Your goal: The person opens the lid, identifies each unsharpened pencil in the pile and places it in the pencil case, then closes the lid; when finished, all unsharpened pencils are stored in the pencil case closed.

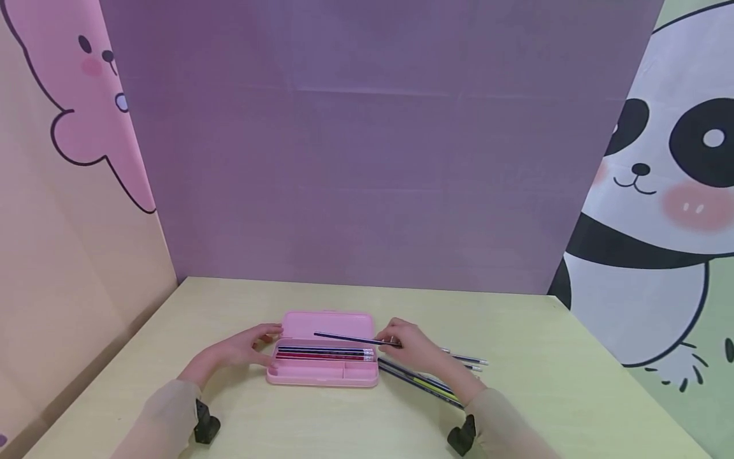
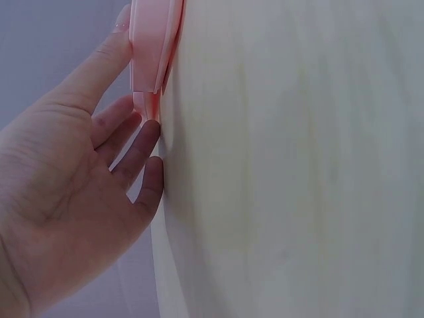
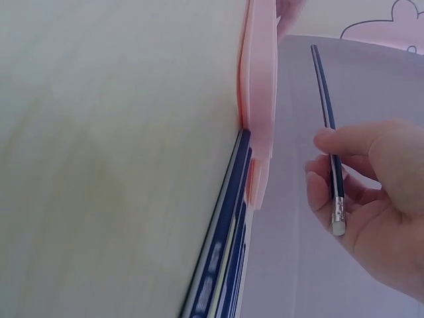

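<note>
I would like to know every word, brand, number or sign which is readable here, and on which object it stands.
No text can be read with certainty.
Loose dark pencils: pale marks on one, too blurred to read.
Pencil in the right hand: no readable lettering.
Pencils in the case: too small to tell.
Pink case: no lettering visible.
Panda picture: drawing only, no words visible.

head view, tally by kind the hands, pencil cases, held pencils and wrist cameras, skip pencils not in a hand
Left hand and right hand: 2
Pink pencil case: 1
Dark pencil, held: 1
Left wrist camera and right wrist camera: 2
Total: 6
</note>
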`<action>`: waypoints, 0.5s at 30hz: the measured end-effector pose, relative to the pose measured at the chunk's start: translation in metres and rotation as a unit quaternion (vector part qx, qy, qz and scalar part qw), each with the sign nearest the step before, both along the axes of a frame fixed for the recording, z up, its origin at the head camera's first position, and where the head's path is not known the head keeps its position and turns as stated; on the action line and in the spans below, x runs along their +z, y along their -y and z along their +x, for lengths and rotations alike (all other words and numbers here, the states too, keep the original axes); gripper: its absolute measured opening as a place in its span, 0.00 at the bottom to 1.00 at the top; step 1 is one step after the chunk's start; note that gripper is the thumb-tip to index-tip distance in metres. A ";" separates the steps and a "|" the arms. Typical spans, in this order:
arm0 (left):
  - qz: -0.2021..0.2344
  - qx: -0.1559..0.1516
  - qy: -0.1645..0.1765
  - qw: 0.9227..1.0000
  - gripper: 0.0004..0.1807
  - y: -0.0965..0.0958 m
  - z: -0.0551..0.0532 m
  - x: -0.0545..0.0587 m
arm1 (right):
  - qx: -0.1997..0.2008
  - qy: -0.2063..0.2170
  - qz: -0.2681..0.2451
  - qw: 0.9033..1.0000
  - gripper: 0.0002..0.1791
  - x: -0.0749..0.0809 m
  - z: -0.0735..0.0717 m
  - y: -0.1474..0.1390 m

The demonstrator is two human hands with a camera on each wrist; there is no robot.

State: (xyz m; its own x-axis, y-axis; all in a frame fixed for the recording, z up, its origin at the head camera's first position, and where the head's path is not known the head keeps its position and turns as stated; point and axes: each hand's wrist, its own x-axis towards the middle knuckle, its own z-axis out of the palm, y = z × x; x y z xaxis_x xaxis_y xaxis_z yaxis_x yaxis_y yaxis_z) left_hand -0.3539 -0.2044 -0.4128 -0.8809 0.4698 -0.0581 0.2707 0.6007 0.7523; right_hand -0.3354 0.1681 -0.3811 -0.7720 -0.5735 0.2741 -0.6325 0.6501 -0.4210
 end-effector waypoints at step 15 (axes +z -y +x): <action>-0.002 -0.001 -0.004 1.000 0.45 0.000 -0.002 -0.002 | 0.014 0.001 -0.013 1.000 0.06 -0.005 -0.006 0.028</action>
State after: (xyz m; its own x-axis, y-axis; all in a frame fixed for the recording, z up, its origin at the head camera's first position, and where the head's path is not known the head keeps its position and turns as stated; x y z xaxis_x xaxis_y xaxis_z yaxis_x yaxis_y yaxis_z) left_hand -0.3559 -0.2041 -0.4148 -0.8808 0.4704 -0.0539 0.2769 0.6041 0.7473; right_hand -0.3410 0.1404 -0.3863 -0.7567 -0.5870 0.2878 -0.6489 0.6210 -0.4396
